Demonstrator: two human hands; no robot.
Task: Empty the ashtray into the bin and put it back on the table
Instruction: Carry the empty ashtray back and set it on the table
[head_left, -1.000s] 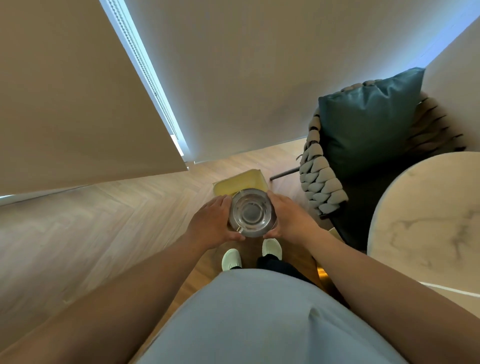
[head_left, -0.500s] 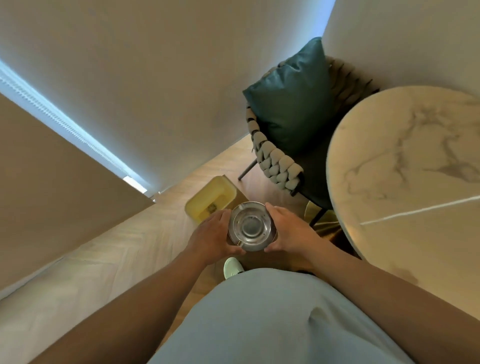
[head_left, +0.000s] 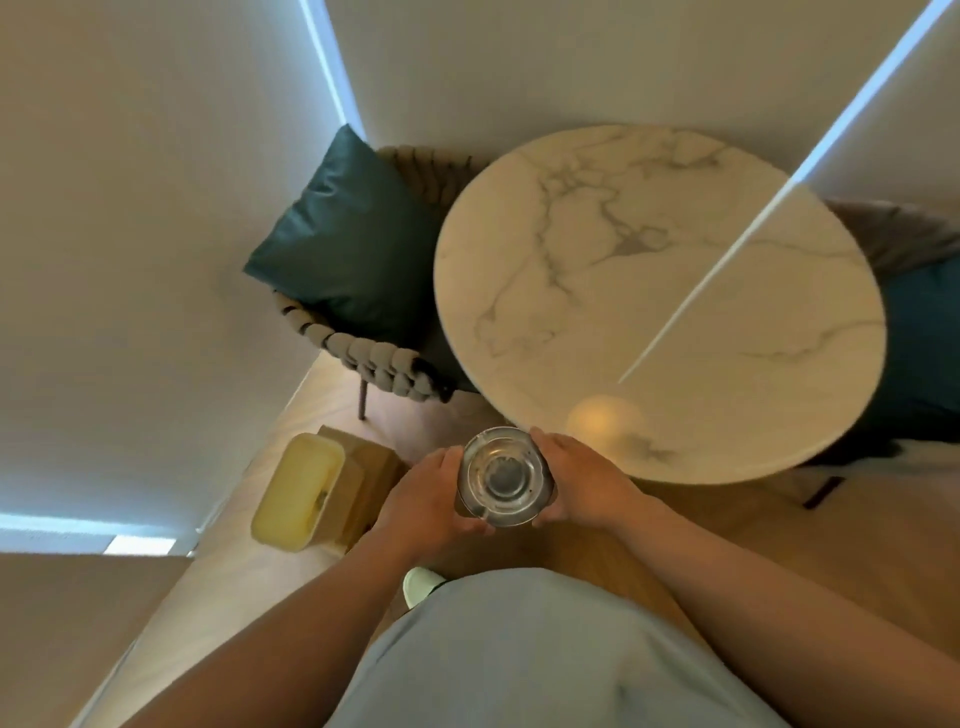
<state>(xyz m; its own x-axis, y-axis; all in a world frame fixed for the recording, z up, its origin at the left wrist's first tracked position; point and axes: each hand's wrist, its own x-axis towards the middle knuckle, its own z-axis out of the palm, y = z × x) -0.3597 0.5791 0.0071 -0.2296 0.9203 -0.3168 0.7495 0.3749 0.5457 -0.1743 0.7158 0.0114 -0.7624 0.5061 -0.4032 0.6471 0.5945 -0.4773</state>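
A round metal ashtray (head_left: 503, 475) is upright between both palms, its bowl looking empty. My left hand (head_left: 428, 493) grips its left side and my right hand (head_left: 582, 480) grips its right side. I hold it above the wooden floor, just before the near edge of the round white marble table (head_left: 660, 291). The small yellow bin (head_left: 304, 491) stands on the floor to the left of my left hand, with a little debris inside.
A woven chair (head_left: 363, 358) with a dark teal cushion (head_left: 345, 244) stands left of the table, against the curtain. A second teal seat (head_left: 919, 338) sits at the table's right. One pale shoe (head_left: 422, 582) shows below my hands.
The view has swung right, from the bin toward the table. The bin has shifted from behind the ashtray to its left, and the whole tabletop has come into view. My hands keep the same grip.
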